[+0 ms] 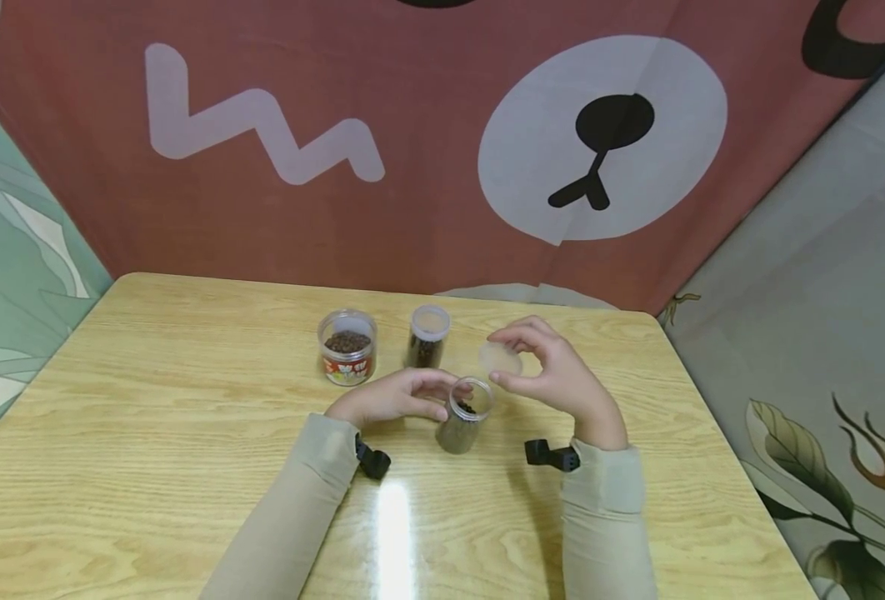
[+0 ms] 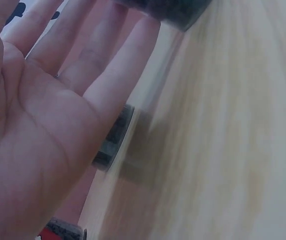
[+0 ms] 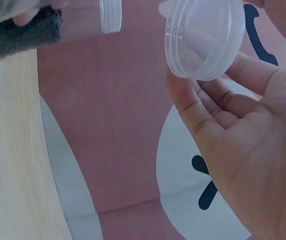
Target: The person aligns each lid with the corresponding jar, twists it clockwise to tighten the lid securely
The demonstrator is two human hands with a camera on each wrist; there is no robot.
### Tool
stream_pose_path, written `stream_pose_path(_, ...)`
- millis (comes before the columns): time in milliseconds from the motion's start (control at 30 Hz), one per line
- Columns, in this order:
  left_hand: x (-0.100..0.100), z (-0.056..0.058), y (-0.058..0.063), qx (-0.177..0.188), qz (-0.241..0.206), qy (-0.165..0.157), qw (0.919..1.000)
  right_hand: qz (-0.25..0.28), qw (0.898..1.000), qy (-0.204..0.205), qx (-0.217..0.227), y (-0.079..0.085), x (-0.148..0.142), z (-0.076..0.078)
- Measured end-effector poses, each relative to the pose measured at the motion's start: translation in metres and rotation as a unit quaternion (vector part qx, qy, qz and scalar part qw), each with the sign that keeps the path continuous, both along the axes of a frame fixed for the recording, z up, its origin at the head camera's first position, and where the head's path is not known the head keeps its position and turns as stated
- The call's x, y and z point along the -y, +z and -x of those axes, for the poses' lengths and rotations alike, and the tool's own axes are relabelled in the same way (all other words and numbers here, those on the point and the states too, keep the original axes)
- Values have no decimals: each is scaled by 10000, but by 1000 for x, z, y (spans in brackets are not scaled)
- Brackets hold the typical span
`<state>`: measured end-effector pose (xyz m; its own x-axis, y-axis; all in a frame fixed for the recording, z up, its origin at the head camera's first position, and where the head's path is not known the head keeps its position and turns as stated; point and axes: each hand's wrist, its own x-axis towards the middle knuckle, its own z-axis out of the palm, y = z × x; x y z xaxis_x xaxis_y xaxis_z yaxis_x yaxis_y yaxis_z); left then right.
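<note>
A clear plastic jar (image 1: 459, 434) with dark bits in its lower part stands uncapped and slightly tilted near the table's middle. My left hand (image 1: 397, 395) holds it from the left, thumb in front and fingertips behind. In the left wrist view the fingers (image 2: 120, 62) reach to the jar's dark base (image 2: 175, 10). To the right of the jar's mouth, my right hand (image 1: 551, 367) pinches a translucent round lid (image 1: 500, 360) by its edge. The right wrist view shows that lid (image 3: 207, 40) on edge, its ridged side facing the jar's threaded neck (image 3: 111, 16).
Behind the left hand stands an open tub (image 1: 348, 367) of brown granules with a red label. A second clear jar (image 1: 426, 337), lidded and holding dark bits, is just beyond the hands. The wooden table (image 1: 150, 433) ends at a printed cloth (image 1: 412, 233).
</note>
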<state>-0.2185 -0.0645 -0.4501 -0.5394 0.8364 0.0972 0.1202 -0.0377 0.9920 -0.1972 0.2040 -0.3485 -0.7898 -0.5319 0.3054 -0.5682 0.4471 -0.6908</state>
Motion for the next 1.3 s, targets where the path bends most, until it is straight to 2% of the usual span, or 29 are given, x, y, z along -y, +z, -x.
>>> stream_pose_path(200, 1, 1, -2, -123, 112, 127, 9998, 44, 9991, 411, 97, 0, 7, -2)
stream_pose_path(467, 2, -1, 1, -188, 589, 581, 9964, -107, 9970, 751, 172, -1, 18, -3)
stream_pose_path(1000, 1, -2, 2, -111, 530, 549, 9970, -444, 9932, 1007, 368, 2, 24, -6)
stream_pose_path(1300, 0, -1, 2, -134, 437, 464, 9979, -760, 9892, 962, 806, 7, 23, -9)
